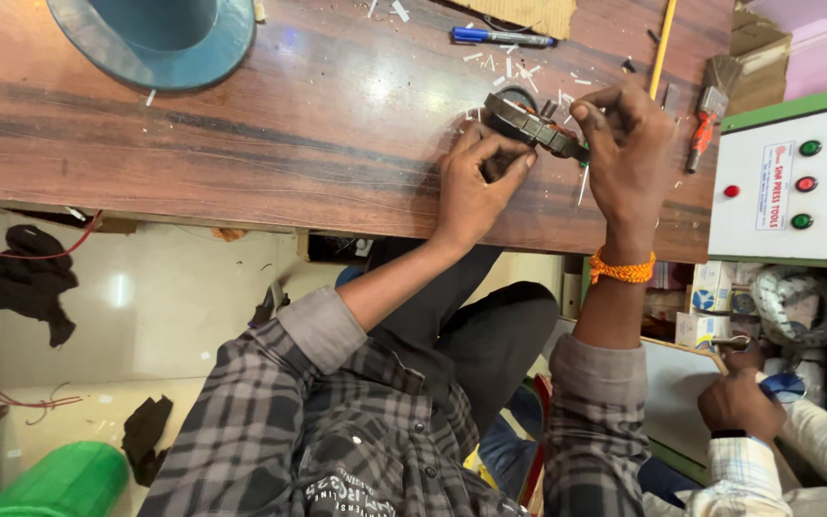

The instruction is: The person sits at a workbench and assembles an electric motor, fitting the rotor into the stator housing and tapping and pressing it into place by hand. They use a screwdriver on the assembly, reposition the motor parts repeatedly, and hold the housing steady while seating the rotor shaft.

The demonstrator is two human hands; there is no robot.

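A dark metal ring-shaped part (531,125), like a small motor core, stands tilted on the brown wooden table (241,134). My left hand (474,187) grips its lower left edge, thumb and fingers pressed against it. My right hand (626,144), with an orange thread band on the wrist, holds its right end from above. A thin white strip (582,186) hangs below the part between my hands. Small white scraps lie on the table around it.
A blue pen (502,38) and a yellow rod (663,43) lie at the far edge. A teal round base (160,43) stands far left. An orange-handled tool (703,134) lies beside a white control box with coloured buttons (789,177). Another person's hand (739,402) works at the lower right.
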